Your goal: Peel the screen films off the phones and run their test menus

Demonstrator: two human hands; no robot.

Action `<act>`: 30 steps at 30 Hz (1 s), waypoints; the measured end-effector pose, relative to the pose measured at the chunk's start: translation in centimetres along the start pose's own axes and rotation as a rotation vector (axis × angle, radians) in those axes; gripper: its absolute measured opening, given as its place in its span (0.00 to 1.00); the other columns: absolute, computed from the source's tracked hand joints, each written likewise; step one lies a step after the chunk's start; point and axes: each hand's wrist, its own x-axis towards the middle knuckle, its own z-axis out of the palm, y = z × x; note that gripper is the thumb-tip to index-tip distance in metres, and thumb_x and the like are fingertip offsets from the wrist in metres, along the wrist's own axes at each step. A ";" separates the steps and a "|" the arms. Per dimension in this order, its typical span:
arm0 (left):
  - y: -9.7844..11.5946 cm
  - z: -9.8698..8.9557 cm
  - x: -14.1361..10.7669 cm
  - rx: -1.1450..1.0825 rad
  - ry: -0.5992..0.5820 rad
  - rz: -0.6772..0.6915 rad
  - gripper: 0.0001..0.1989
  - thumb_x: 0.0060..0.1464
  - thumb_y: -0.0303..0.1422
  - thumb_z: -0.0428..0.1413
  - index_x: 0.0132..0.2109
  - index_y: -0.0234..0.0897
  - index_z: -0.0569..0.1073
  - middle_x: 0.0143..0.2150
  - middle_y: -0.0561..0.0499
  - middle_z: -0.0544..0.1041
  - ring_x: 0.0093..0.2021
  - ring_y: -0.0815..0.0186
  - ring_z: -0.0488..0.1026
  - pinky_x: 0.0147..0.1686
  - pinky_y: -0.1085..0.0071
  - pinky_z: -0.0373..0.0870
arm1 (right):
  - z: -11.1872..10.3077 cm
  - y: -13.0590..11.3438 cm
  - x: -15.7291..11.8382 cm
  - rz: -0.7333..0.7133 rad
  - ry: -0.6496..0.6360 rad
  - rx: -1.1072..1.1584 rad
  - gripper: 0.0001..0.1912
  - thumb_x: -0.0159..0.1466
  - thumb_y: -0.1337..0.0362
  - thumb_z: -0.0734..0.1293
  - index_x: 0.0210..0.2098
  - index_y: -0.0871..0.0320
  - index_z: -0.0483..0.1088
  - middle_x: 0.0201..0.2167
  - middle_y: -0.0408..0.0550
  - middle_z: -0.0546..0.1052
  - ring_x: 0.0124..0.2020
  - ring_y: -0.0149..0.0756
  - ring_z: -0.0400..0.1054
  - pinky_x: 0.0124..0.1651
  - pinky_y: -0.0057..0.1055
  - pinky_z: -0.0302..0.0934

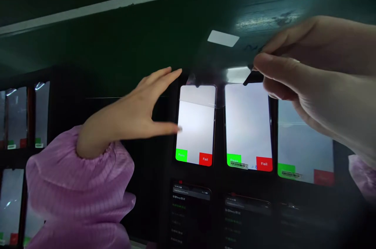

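Note:
My left hand (135,108), in a pink sleeve, is spread open beside the leftmost of three lit phones; its thumb tip is at the left edge of that phone (196,127). My right hand (305,68) pinches the corner of a clear film (205,60) between thumb and fingers, near a small dark tip. The film hangs over the top of the left phone and bears a white label (223,39). Under my right hand are the middle phone (248,123) and the dimmer right phone (305,143), all with white screens and green Pass and red Fail boxes.
Below stands a row of phones with dark menu screens (190,213), partly in shadow. More lit phones (17,115) sit at the left. A dark green panel (102,49) with a pale edge strip (132,0) runs behind them.

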 end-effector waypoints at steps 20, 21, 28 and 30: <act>5.0 -0.5 -3.4 -0.056 0.059 0.020 0.31 0.63 0.38 0.64 0.70 0.52 0.67 0.67 0.48 0.73 0.60 0.50 0.75 0.39 0.64 0.82 | 0.5 -1.4 -6.0 -0.012 -0.463 -0.074 0.10 0.73 0.52 0.67 0.47 0.50 0.74 0.29 0.39 0.80 0.15 0.28 0.65 0.14 0.28 0.56; 5.6 -0.5 -4.0 -0.065 0.059 0.023 0.27 0.64 0.38 0.63 0.68 0.50 0.70 0.63 0.48 0.76 0.58 0.53 0.77 0.41 0.65 0.82 | 0.1 -1.1 -7.2 -0.081 -0.507 -0.175 0.11 0.74 0.53 0.65 0.50 0.49 0.75 0.28 0.39 0.80 0.17 0.30 0.67 0.17 0.29 0.59; 6.9 1.2 -8.4 0.013 0.099 0.014 0.16 0.70 0.38 0.55 0.61 0.44 0.77 0.53 0.50 0.82 0.51 0.58 0.80 0.56 0.55 0.78 | -2.0 0.6 -15.0 -0.661 -0.304 -0.928 0.15 0.76 0.55 0.62 0.50 0.52 0.80 0.65 0.56 0.75 0.56 0.56 0.74 0.46 0.50 0.69; 6.9 2.9 -9.8 0.082 0.117 0.037 0.16 0.72 0.38 0.52 0.61 0.44 0.77 0.55 0.48 0.81 0.53 0.56 0.79 0.56 0.54 0.78 | -3.0 1.0 -16.4 -0.662 -0.217 -0.994 0.14 0.75 0.57 0.63 0.50 0.51 0.80 0.64 0.56 0.76 0.57 0.56 0.72 0.48 0.50 0.67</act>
